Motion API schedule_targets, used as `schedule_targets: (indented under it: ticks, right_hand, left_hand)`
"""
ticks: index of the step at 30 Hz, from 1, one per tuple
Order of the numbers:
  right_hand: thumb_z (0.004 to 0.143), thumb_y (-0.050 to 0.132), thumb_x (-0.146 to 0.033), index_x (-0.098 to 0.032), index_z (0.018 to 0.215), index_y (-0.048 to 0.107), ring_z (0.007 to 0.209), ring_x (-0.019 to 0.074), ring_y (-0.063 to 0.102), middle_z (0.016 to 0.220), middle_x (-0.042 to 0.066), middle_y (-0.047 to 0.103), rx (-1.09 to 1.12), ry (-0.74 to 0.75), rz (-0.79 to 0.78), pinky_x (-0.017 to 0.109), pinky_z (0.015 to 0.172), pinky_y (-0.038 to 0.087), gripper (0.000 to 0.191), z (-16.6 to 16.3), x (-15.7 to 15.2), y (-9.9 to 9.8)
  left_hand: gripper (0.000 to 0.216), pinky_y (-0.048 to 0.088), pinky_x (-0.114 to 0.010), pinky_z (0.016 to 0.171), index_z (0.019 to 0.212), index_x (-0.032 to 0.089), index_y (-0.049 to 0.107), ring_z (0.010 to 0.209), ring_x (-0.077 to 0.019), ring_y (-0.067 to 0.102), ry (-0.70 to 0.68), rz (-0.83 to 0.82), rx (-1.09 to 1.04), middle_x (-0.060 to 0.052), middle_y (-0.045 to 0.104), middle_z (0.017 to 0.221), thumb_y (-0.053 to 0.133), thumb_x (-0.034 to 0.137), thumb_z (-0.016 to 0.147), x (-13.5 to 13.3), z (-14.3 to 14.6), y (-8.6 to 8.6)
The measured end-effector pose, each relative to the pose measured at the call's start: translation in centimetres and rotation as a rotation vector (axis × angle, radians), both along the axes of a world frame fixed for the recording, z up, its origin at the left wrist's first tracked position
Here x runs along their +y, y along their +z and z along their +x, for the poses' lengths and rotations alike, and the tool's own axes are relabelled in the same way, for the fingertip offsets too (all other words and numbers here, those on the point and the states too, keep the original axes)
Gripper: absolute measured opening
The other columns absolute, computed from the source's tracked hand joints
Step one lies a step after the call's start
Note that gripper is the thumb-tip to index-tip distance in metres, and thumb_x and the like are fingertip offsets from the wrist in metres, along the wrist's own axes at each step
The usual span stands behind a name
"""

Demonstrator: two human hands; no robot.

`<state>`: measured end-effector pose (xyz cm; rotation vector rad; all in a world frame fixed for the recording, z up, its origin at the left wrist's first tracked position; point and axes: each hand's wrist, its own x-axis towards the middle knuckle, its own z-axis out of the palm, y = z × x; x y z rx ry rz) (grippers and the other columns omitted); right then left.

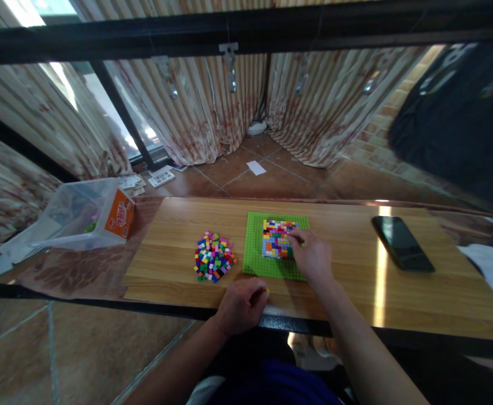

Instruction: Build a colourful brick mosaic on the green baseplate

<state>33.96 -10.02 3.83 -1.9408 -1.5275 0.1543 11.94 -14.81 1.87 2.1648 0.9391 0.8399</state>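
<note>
A green baseplate (255,253) lies on the wooden table, with a patch of small coloured bricks (274,236) fixed on its upper right part. My right hand (312,257) rests on the plate's right side, its fingertips pinched at the edge of the brick patch; whether a brick is in them is hidden. My left hand (241,304) lies curled near the table's front edge, closed on a small yellow brick (267,290). A loose pile of coloured bricks (213,257) sits left of the plate.
A black phone (402,243) lies face up at the right of the wooden table (356,292). A clear plastic bag with an orange box (120,215) is at the left. White paper (489,264) lies at the far right. A black bar crosses overhead.
</note>
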Motion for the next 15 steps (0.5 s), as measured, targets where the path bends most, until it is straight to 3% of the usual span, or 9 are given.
schedule_targets:
  ticks: [15]
  right_hand:
    - [0.092,0.049,-0.04,-0.02,0.098,0.075,0.082,0.023,0.068,0.093,0.009,0.076,0.135,-0.084,0.051,0.035,0.076,0.048,0.033,0.55,-0.42,-0.33]
  left_hand:
    - [0.011,0.048,-0.027,0.07,0.089,0.019,0.062,0.071,-0.0163,0.066,0.006,0.032,0.029,-0.004,0.07,0.077,0.053,0.024,0.094,-0.09,0.09,-0.01]
